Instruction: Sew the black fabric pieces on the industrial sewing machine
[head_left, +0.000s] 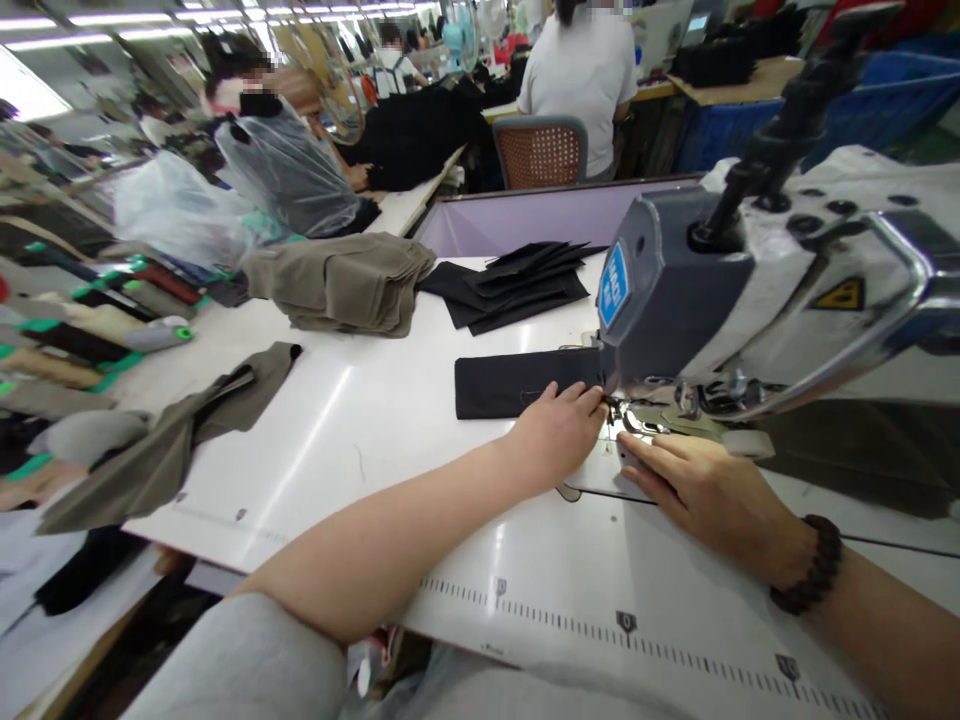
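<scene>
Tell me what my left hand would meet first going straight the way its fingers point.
Your left hand would probably meet the sewing machine's presser-foot area first, just past the fingertips, though exact depth there is unclear.

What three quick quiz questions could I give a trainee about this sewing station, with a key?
1. True or false: as the camera sees it, the brown fabric stack lies right of the pile of black pieces.
2. The left hand rests on a fabric piece that is: A, white; B, black; C, red.
3. Which hand has the dark bracelet at its wrist?

Key: 1, false; 2, B; 3, the right hand.
</scene>
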